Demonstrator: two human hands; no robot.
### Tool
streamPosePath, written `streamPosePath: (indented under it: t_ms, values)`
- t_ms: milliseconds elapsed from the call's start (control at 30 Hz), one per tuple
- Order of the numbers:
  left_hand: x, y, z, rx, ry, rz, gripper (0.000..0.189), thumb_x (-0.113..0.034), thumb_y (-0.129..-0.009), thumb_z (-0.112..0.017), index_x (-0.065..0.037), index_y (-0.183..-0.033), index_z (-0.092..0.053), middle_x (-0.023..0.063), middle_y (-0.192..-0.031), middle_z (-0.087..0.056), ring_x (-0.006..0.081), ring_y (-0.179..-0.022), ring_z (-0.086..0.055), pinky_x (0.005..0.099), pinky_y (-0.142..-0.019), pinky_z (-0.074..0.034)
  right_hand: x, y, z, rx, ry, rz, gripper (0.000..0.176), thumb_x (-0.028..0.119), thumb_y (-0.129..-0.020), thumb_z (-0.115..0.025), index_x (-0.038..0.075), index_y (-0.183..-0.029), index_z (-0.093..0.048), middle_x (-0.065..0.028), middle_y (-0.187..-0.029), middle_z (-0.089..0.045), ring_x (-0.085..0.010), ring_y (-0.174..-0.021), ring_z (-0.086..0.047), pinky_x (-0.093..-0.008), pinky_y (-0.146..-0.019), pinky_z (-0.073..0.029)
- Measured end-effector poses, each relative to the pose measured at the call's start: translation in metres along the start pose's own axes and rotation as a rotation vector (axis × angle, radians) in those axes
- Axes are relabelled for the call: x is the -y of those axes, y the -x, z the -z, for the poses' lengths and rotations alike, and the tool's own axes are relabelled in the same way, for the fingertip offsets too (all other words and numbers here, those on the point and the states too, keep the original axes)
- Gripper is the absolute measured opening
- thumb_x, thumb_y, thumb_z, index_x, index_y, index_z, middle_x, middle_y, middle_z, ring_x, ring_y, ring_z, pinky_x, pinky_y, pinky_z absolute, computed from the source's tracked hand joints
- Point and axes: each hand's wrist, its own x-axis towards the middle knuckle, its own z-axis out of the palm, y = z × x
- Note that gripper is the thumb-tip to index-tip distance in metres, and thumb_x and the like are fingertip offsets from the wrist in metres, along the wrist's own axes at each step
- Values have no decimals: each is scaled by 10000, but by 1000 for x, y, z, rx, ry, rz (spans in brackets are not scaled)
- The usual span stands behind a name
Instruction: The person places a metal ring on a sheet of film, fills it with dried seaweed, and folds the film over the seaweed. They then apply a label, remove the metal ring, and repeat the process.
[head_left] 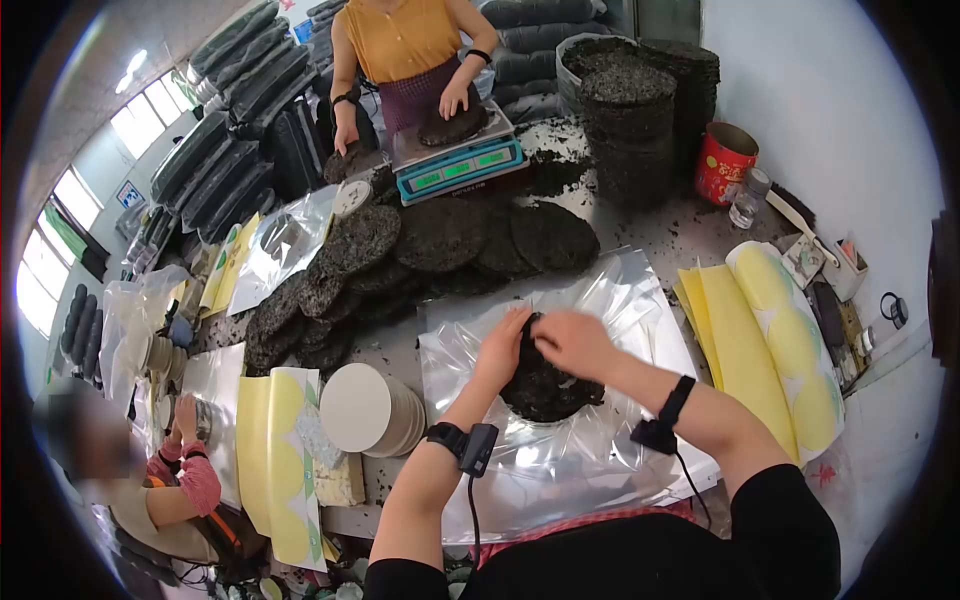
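A round, dark, crumbly cake (550, 392) lies on clear plastic sheets (610, 450) in front of me. My left hand (503, 348) rests against the cake's upper left edge, its fingers together. Over the cake's top edge is my right hand (575, 342), slightly blurred, with its fingers curled in; whether it pinches a bit of the cake is too small to tell. Overlapping dark cakes (440, 235) lie in a curved row beyond the sheets. Left of the sheets stands a stack of round white discs (358, 408).
Yellow printed sheets lie at the right (745, 350) and left (285, 450). Across the table a person (405, 45) touches dark cakes by a scale (460, 172). Another person (165, 490) works at the left. A red tin (724, 165) and a glass jar (749, 200) stand at the back right.
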Motion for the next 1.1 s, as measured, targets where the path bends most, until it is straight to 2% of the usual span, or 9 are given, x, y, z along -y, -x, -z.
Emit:
streamPosePath:
  t_ms: [67,167,400,567,667,767,900,1000,1100]
  values:
    - [1,4,-7,-53,-24,-83,481,44,-844,-484,-76,-1309,-508,179,-1317,-533,371,-1229,-492,446,-1013,-425,-43,-10,-27,-425,129,77,568,308,-811,-656,12,-1271,-506,-154,-1162,-600,-324,-1088,-559,-439,-932,-436]
    - [3,11,-11,34,-183,-129,474,42,-819,-499,-46,-1284,-523,170,-1321,-535,347,-1241,-493,460,-1031,-410,-64,-19,-71,-65,114,-63,559,276,-841,-618,-1,-1302,-466,-154,-1182,-585,-322,-996,-604,-461,-886,-455]
    - [-20,13,1,225,-433,-195,614,-75,-842,-570,9,-1411,-352,211,-1453,-379,339,-1370,-344,444,-1125,-273,-36,-10,-57,-170,277,-44,599,249,-741,-673,-9,-1252,-496,-175,-1128,-571,-316,-990,-579,-454,-910,-437]
    - [15,21,76,-248,-124,163,652,-171,-839,-660,14,-1397,-379,190,-1429,-417,324,-1378,-321,421,-1127,-263,4,38,-54,-64,29,168,718,362,-738,-738,80,-1340,-469,-153,-1427,-408,-317,-1354,-344,-517,-1088,-291]
    - [97,47,32,-554,-104,917,488,-160,-883,-644,11,-1311,-483,189,-1238,-571,260,-1193,-532,351,-995,-421,3,30,-69,84,76,88,892,447,-728,-749,166,-1463,-326,-161,-1552,-182,-344,-1442,-145,-626,-1097,-203]
    - [43,36,66,64,321,864,347,-190,-929,-601,16,-1206,-560,96,-949,-629,147,-868,-610,263,-776,-490,1,20,-80,140,117,74,986,463,-713,-761,205,-1502,-228,-151,-1576,-96,-374,-1450,-74,-678,-1077,-173]
    - [-65,28,105,-411,694,248,391,-225,-918,-625,1,-1232,-571,86,-953,-646,128,-772,-594,259,-716,-473,3,28,-82,62,57,-3,1027,447,-717,-767,95,-1493,-195,-167,-1567,-114,-353,-1453,-78,-653,-1099,-159]
    - [23,109,66,-650,44,318,388,-213,-910,-637,15,-1218,-576,97,-990,-657,143,-851,-620,288,-794,-479,2,23,-90,6,22,-32,1009,438,-713,-774,-25,-1431,-238,-191,-1541,-168,-323,-1454,-101,-620,-1119,-161]
    - [-57,172,92,498,534,690,453,-167,-901,-622,27,-1290,-496,147,-1053,-658,185,-806,-641,317,-814,-482,2,24,-87,12,7,-25,779,431,-688,-791,23,-1276,-483,-211,-1505,-223,-348,-1440,-136,-651,-1102,-163]
